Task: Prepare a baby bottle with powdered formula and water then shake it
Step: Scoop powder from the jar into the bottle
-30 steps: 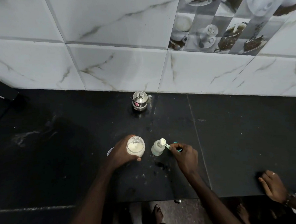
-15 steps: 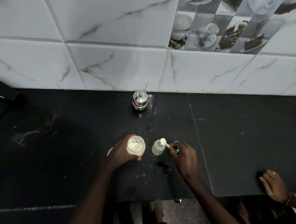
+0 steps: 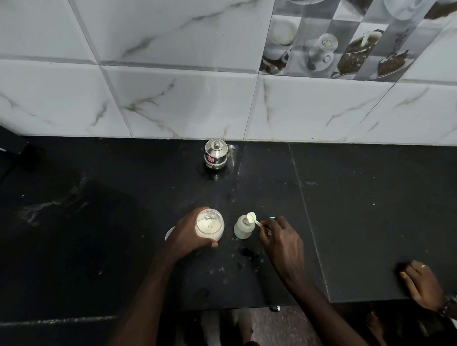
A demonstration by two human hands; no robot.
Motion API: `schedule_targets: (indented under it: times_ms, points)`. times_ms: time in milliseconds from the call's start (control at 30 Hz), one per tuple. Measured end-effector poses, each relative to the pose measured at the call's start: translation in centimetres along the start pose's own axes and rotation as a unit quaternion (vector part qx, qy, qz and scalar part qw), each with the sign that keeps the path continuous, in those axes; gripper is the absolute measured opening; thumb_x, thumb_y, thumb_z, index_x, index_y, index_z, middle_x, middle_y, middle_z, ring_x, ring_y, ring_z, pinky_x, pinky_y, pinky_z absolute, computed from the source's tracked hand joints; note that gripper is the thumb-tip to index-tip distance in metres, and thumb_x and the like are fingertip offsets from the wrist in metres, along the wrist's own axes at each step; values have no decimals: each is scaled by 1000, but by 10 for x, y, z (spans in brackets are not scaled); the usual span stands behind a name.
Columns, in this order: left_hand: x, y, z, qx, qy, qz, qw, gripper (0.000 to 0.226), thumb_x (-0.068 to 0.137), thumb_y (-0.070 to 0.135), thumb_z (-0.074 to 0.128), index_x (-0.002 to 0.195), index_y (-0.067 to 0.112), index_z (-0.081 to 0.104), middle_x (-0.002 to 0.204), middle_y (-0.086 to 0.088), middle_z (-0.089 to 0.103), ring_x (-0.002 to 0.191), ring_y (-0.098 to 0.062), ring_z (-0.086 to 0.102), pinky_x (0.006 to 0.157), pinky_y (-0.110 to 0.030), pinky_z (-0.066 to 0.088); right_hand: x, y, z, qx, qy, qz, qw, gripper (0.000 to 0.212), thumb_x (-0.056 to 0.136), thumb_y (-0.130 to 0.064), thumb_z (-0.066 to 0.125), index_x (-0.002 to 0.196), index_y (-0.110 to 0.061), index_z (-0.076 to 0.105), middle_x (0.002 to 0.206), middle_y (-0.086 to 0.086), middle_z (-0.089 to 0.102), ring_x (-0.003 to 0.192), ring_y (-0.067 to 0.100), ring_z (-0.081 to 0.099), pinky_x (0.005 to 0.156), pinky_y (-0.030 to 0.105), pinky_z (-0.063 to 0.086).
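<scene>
Because the work needed a flat, steady base, everything sat on the black desk (image 3: 357,219), which ran along a tiled wall (image 3: 178,96). A steel pot (image 3: 216,154) stood lidded at the back against the wall, well apart from the work, probably the water waiting its turn. Nearer, the left hand (image 3: 188,238) wrapped the open formula jar (image 3: 209,225), its fingers clamped around the side, apparently to stop it sliding while powder was taken. Just beside it stood the baby bottle (image 3: 243,227), upright and uncapped. The right hand (image 3: 281,239) pinched the handle of a scoop (image 3: 251,217), fingers closed on it, holding the bowl over the bottle's mouth so powder would drop inside. Another person's hand (image 3: 421,284) rested at the desk's near edge, taking no part.
</scene>
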State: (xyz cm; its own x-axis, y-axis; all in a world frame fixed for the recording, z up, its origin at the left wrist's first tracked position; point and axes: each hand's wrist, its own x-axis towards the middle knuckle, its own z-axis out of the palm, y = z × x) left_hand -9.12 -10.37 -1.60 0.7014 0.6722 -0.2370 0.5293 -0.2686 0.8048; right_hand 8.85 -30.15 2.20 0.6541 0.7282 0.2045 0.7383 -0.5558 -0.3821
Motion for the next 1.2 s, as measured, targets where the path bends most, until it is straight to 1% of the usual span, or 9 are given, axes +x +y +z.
schedule_targets:
  times_ms: [100,367,567,667,800,867,1000,1100,1200]
  points:
    - [0,-2,0,4,-3,-1,1000,95,45,44,96,131,45,53,122,28,60,116,4,57,99,-27,48,0,-1,-3,-10,6,-13,1000,8,91,-27,69,93,-20,71,89,-3,59,60,19,59,47,26,37]
    - [0,-3,1,2,-1,0,1000,98,47,38,98,135,40,53,128,22,60,120,-1,57,101,-27,46,-3,-2,-1,-29,-2,-29,999,10,94,-26,67,90,-17,64,91,-2,53,59,22,55,42,32,43]
    - [1,-4,1,3,-2,-2,1000,101,46,40,98,136,39,52,130,21,60,122,-2,57,103,-29,47,-5,-3,0,-43,-1,-48,998,13,95,-25,64,87,-15,62,89,-1,50,56,21,52,40,30,39]
    - [0,-2,1,0,3,-2,1000,98,45,40,97,133,41,54,125,24,62,117,1,58,100,-28,49,-4,-2,0,-42,-1,-50,998,14,96,-26,61,87,-15,61,89,-1,50,56,21,51,40,30,38]
    - [0,2,2,-3,4,1,1000,93,49,30,98,132,38,55,123,22,61,115,0,58,95,-21,45,-7,-1,2,-55,-23,-61,996,9,94,-20,65,88,-16,59,92,-2,49,57,20,51,39,31,40]
    - [-1,3,1,-2,5,0,1000,92,50,31,98,131,38,55,121,23,61,113,1,58,93,-20,44,-8,-1,0,-56,-26,-81,995,7,93,-20,61,88,-15,59,92,0,49,57,20,51,39,31,41]
    - [-1,1,1,0,3,-6,1000,97,46,40,96,133,41,53,124,25,61,117,1,58,97,-25,47,-8,-5,-4,-49,-20,-91,994,23,93,-30,44,87,-13,59,91,1,50,56,21,51,40,29,39]
    - [-1,-1,0,3,-3,-15,1000,99,42,47,93,131,45,52,123,28,62,118,1,60,99,-31,50,-8,-4,-3,-51,-22,-86,995,7,90,-19,60,86,-14,56,90,0,48,57,21,50,39,31,40]
    - [-1,0,0,3,-4,-15,1000,101,40,49,93,132,45,52,124,26,62,117,1,59,100,-35,51,-8,-3,1,-65,-31,-70,995,16,88,-13,70,85,-16,54,90,-1,46,57,21,49,40,32,40]
